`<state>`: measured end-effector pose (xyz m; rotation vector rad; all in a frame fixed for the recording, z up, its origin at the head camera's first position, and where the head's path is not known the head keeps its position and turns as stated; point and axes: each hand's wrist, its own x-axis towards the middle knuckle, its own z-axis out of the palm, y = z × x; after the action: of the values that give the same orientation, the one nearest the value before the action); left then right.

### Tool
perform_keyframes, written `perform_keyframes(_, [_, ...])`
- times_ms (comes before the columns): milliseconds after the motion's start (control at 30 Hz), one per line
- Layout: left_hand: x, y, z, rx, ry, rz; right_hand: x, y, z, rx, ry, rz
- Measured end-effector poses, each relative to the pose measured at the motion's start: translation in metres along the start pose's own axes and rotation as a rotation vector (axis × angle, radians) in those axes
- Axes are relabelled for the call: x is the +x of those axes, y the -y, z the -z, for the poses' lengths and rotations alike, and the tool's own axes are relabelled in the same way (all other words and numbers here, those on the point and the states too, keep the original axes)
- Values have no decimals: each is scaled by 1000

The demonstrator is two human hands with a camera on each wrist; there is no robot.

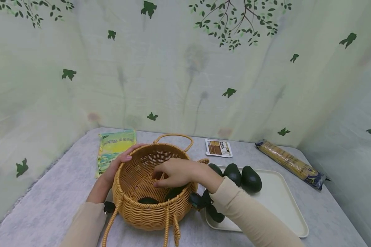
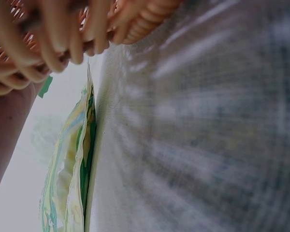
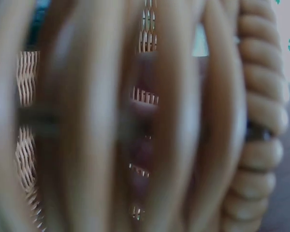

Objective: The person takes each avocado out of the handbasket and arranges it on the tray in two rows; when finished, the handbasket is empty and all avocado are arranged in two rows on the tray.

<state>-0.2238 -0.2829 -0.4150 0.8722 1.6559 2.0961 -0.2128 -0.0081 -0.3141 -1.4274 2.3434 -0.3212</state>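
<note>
A round wicker basket (image 1: 148, 219) stands in front of me, with dark green avocados (image 1: 148, 200) lying at its bottom. My left hand (image 1: 121, 161) rests against the basket's left rim, fingers stretched along its outside. Over the right rim, my right hand (image 1: 174, 173) reaches into the basket; its fingers are loosely bent and nothing shows between them. In the right wrist view, the wicker weave (image 3: 174, 121) covers most of the hand. Several more avocados (image 1: 251, 179) sit on a white tray (image 1: 281, 202) to the right, partly behind my right arm.
Behind the left hand lies a green and yellow bag (image 1: 115, 145). A small white and brown packet (image 1: 218, 148) lies behind the tray, and a long noodle-like pack (image 1: 290, 163) at the far right. The basket's handle (image 1: 174, 134) rises at the back.
</note>
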Motion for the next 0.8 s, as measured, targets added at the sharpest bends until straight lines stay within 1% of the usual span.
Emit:
perform_keyframes(167, [1,-3,-2,26,20,-19,-1,-1,0,-4,-10,22])
perform_keyframes(333, [1,0,0,-3,52,-51,0,-2,-1,8,-5,37])
perform_keyframes(467, [0,1,1,-26,33,-39,0,-2,0,42,5,44])
perform_keyframes(533, [0,1,0,-17,26,-35,0,-2,0,49,8,49])
perform_keyframes(700, [0,-3,-4,25,34,-47,-2,-1,4,55,13,65])
perform_keyframes(800, [1,-7,-9,33,16,-31,-3,0,5,72,29,76])
